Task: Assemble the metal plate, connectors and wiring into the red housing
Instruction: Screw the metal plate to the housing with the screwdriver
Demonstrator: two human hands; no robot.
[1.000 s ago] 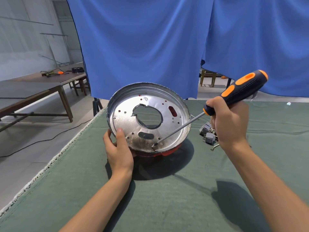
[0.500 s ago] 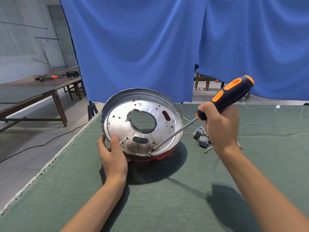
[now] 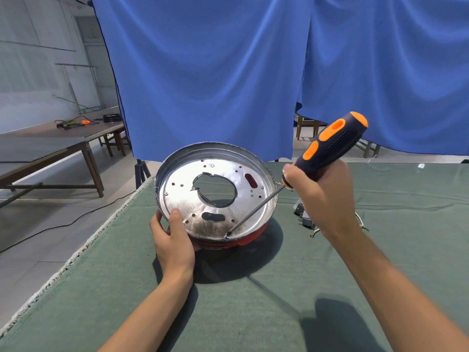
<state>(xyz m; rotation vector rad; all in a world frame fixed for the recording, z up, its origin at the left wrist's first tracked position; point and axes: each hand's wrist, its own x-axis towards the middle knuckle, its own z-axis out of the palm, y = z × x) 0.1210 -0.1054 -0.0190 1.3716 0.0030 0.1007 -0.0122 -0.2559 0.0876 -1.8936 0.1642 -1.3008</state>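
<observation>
Head view puts the metal plate (image 3: 215, 196) seated in the red housing (image 3: 243, 241), which stands tilted toward the person on the green table cover (image 3: 253, 313). Against the pictures from a second ago, almost nothing in the work itself has shifted: the screwdriver (image 3: 330, 146) tip sits at the same spot on the near rim of the plate, and both hands keep their places. Only the framing has drifted. That steadiness suggests a screw is being driven there, so the plate is likely mid-fastening, with other holes yet to fill.

The left hand (image 3: 172, 240) grips the near-left edge of the plate, thumb lying on its face and fingers curled under the rim. The right hand (image 3: 322, 199), to the right of the plate, is clenched round the screwdriver handle.

Whether a screw actually sits under the tip is too small to tell. Just right of the plate, the grey connectors (image 3: 303, 215) and a bit of wiring (image 3: 361, 223) are mostly hidden behind the right hand. Most of the housing is covered by the plate, and whatever lies inside it cannot be seen.
</observation>
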